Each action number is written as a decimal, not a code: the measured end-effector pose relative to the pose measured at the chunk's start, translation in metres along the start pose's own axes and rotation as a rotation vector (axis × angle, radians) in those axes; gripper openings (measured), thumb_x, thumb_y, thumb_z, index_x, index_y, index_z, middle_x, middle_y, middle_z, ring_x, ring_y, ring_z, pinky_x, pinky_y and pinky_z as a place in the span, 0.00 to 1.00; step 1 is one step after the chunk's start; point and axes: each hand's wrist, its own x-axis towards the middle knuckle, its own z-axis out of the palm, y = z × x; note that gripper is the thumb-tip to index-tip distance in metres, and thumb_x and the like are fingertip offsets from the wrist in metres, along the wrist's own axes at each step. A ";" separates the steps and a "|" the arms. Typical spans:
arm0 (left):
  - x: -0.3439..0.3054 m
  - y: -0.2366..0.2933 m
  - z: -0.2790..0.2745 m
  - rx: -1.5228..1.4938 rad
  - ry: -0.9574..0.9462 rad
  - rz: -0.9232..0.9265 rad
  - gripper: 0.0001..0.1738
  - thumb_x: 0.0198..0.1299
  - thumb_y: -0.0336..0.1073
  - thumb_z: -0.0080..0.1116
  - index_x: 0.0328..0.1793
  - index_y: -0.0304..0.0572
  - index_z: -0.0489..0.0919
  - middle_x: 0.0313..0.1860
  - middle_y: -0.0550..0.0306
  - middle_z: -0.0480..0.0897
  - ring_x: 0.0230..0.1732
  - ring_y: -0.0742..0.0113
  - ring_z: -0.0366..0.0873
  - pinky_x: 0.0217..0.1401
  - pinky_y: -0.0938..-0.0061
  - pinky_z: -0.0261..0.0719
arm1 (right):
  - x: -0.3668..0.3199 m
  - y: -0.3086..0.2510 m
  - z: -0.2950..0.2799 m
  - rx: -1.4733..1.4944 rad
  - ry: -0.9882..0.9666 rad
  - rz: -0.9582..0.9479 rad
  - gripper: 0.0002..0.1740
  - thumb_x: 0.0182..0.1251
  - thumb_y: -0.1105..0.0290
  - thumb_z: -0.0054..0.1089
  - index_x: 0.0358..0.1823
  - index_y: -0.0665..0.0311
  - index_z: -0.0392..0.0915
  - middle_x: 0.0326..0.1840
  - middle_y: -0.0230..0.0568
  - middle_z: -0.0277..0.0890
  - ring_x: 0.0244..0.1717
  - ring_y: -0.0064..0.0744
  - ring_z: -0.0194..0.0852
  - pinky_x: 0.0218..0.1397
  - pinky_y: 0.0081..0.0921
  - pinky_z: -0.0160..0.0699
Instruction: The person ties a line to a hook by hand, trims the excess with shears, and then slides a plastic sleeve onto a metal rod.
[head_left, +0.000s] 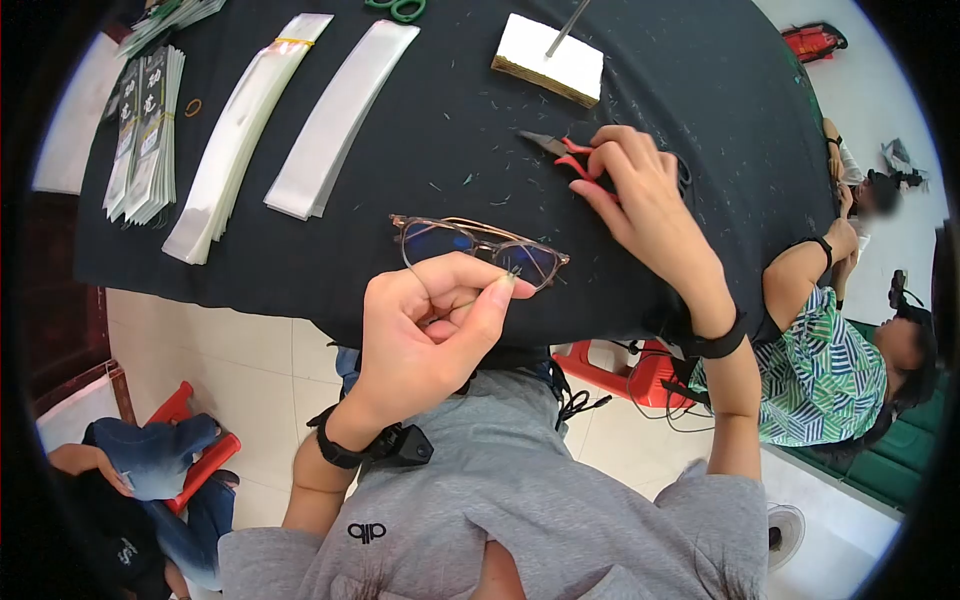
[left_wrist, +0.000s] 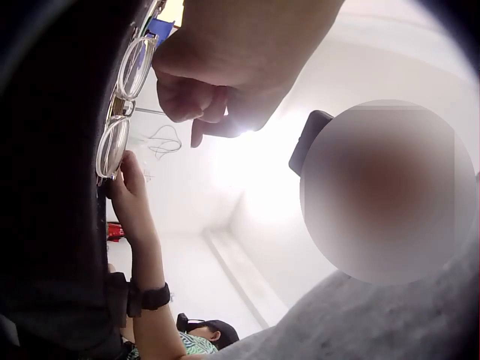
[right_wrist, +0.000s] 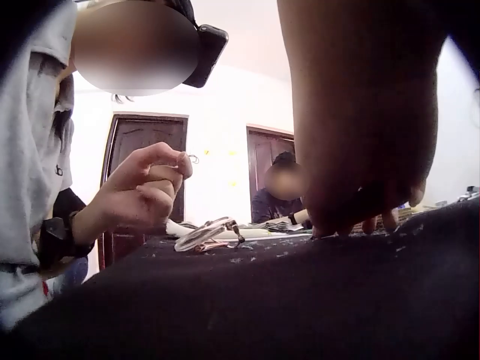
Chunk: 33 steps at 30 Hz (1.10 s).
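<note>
My left hand (head_left: 430, 325) pinches a small bunch of thin dark-green strands (head_left: 513, 270) between thumb and forefinger, above eyeglasses (head_left: 485, 245) that lie on the black cloth. In the left wrist view a thin looped strand (left_wrist: 166, 140) hangs near the curled fingers. The right hand (head_left: 655, 205) lies over small red-handled snips (head_left: 572, 160) on the cloth, thumb and fingers round the handles, metal blades pointing away to the left. In the right wrist view the right fingers (right_wrist: 367, 225) reach down to the cloth; the snips are hidden there.
Long clear sleeves (head_left: 345, 120) and banded packets (head_left: 150, 135) lie at the left. A white-topped block (head_left: 550, 60) with a metal rod stands at the back, near green scissor handles (head_left: 405, 8). Small clippings dot the black cloth (head_left: 430, 140). Other people sit at both sides.
</note>
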 end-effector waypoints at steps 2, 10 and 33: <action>0.000 0.001 -0.003 -0.014 0.011 -0.004 0.07 0.63 0.27 0.55 0.37 0.31 0.83 0.18 0.72 0.73 0.17 0.93 0.53 0.19 0.89 0.46 | -0.002 0.009 -0.008 0.008 0.098 0.012 0.11 0.62 0.67 0.61 0.40 0.64 0.72 0.49 0.42 0.70 0.52 0.42 0.69 0.51 0.35 0.65; 0.000 0.000 -0.009 -0.088 -0.042 0.030 0.07 0.63 0.25 0.54 0.41 0.29 0.83 0.16 0.77 0.68 0.17 0.94 0.53 0.19 0.90 0.45 | -0.043 0.062 -0.016 0.064 -0.004 0.365 0.08 0.63 0.76 0.56 0.42 0.68 0.72 0.42 0.51 0.73 0.43 0.51 0.75 0.44 0.36 0.74; 0.004 0.004 0.001 -0.099 0.025 -0.002 0.08 0.64 0.28 0.54 0.38 0.30 0.82 0.16 0.70 0.73 0.16 0.90 0.57 0.19 0.88 0.49 | -0.051 0.039 -0.001 1.582 0.262 0.341 0.35 0.52 0.40 0.65 0.49 0.62 0.70 0.33 0.28 0.66 0.36 0.26 0.68 0.41 0.24 0.66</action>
